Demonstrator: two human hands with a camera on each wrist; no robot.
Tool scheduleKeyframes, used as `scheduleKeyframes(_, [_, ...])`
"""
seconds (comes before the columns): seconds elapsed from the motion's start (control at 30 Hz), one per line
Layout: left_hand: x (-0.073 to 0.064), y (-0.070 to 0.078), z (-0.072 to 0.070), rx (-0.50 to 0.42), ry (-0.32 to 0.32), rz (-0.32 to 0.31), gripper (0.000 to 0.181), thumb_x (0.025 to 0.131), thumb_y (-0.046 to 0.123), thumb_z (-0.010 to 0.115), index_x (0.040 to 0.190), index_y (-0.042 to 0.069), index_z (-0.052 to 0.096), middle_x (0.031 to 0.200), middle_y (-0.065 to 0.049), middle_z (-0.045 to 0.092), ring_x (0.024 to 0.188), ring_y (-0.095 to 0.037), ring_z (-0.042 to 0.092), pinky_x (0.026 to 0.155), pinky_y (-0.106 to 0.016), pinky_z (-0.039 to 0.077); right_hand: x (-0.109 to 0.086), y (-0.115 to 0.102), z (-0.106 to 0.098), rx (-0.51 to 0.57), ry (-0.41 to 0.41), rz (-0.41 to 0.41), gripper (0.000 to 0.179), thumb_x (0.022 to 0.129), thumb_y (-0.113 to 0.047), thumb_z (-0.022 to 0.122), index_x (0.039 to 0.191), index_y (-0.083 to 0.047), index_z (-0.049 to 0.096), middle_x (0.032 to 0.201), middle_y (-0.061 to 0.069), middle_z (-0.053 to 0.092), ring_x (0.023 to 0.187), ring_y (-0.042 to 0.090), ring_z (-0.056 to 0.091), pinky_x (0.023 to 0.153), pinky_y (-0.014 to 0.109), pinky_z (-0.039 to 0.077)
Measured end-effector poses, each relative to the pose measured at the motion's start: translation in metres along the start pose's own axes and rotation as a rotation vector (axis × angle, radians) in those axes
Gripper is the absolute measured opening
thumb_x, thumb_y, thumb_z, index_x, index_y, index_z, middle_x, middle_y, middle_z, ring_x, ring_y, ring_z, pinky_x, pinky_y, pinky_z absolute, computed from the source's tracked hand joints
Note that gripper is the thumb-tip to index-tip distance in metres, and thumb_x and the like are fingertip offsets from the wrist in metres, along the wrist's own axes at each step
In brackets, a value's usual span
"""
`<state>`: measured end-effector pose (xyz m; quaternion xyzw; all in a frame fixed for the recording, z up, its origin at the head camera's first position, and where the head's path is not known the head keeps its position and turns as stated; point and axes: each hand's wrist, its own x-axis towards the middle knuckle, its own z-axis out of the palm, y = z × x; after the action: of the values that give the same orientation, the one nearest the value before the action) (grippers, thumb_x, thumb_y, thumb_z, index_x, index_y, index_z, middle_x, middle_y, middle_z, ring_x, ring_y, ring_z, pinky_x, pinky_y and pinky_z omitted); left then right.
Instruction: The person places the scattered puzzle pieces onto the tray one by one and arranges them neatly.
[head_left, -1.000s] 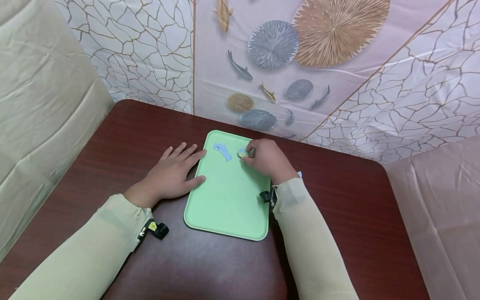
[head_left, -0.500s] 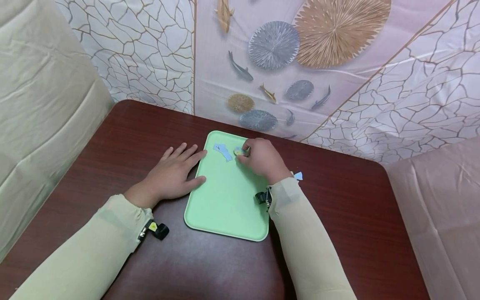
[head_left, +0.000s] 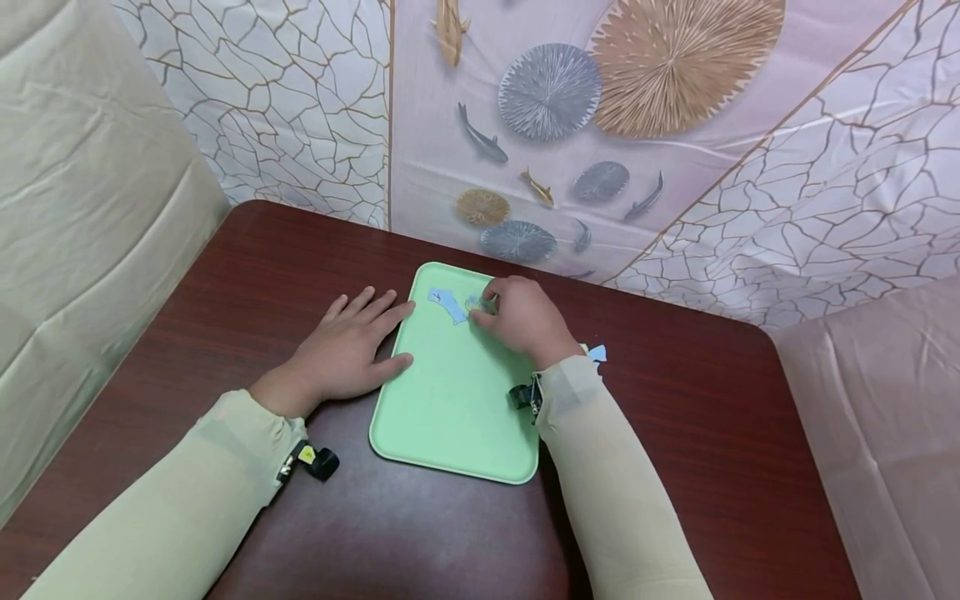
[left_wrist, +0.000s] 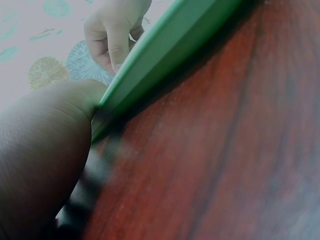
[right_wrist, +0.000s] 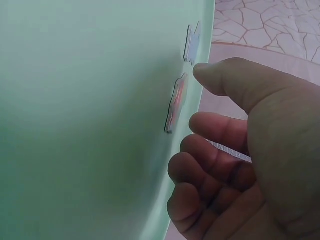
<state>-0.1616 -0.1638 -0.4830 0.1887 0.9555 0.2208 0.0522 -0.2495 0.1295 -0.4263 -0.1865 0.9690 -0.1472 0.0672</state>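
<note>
A pale green tray (head_left: 457,400) lies on the table, a light-blue flat cut-out piece (head_left: 448,305) near its far left corner. Beside that is a smaller blue-and-yellow flat piece (head_left: 472,304), partly covered by my right hand (head_left: 525,317). In the right wrist view, this small piece (right_wrist: 176,104) lies on the tray near the rim, reddish markings showing. Thumb and fingers stand apart around it, the fingers loosely bent, pinching nothing. My left hand (head_left: 337,354) rests with spread fingers at the tray's left edge, thumb and index finger over the rim.
More small flat pieces (head_left: 596,353) lie on the dark red-brown table (head_left: 690,417), right of the tray, partly behind my right wrist. A patterned cloth (head_left: 300,100) hangs behind the far table edge. Pale fabric stands on both sides.
My right hand has slid slightly left, bringing the small piece closer to the light-blue one, and its fingers have parted from it. Pieces behind the right wrist show more. The left hand stays put.
</note>
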Motion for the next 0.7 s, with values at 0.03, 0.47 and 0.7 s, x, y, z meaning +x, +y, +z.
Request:
scheduleKeyframes(0.03, [0.000,0.000,0.000,0.002,-0.001,-0.001,0.084,0.110,0.067,0.056,0.181,0.031,0.029,0.188,-0.013,0.025,0.176,-0.045,0.015,0.138,-0.073,0.011,0.000,0.000,0.000,0.000,-0.001,0.002,0.034,0.103,-0.041,0.082,0.120,-0.011,0.082,0.121,0.004,0.081,0.119,0.024,0.072,0.105,0.043,0.060])
scheduleKeyframes(0.47, [-0.001,0.002,-0.002,-0.001,-0.010,0.001,0.084,0.111,0.066,0.056,0.181,0.030,0.027,0.189,-0.013,0.023,0.176,-0.045,0.013,0.138,-0.073,0.010,-0.008,0.002,-0.006,-0.012,-0.003,0.024,0.035,0.103,-0.041,0.081,0.122,-0.011,0.081,0.123,0.004,0.079,0.119,0.024,0.071,0.105,0.043,0.060])
scheduleKeyframes(0.7, [-0.001,0.002,-0.003,-0.007,-0.008,0.001,0.083,0.111,0.064,0.057,0.181,0.029,0.028,0.188,-0.013,0.024,0.176,-0.045,0.013,0.139,-0.072,0.009,-0.017,0.007,-0.011,-0.004,-0.006,0.027,0.041,0.102,-0.045,0.083,0.123,-0.010,0.081,0.122,0.007,0.079,0.115,0.025,0.071,0.099,0.044,0.061])
